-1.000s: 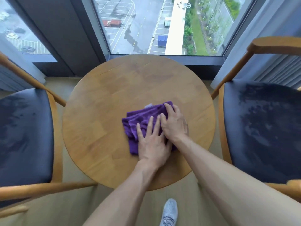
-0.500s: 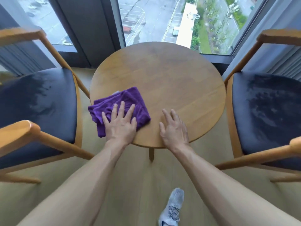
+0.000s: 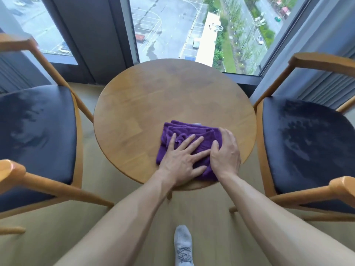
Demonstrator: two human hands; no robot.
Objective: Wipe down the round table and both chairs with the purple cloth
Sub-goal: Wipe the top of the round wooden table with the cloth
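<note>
The purple cloth [image 3: 184, 131] lies crumpled on the near right part of the round wooden table [image 3: 163, 96]. My left hand [image 3: 182, 162] presses flat on the cloth with its fingers spread. My right hand [image 3: 226, 152] curls over the cloth's right edge, thumb on top, touching my left fingertips. Two wooden chairs with dark padded seats flank the table: the left chair [image 3: 36, 131] and the right chair [image 3: 307, 146]. Both seats show dull smeared patches.
A tall window [image 3: 172, 29] stands right behind the table, with a grey curtain [image 3: 326, 87] behind the right chair. The chairs' wooden armrests jut toward me on both sides. My grey shoe [image 3: 183, 244] is on the pale floor below the table's near edge.
The cloth has slid from the table's near left edge to the near right under my left hand. My right hand has moved off the bare tabletop onto the cloth's right edge.
</note>
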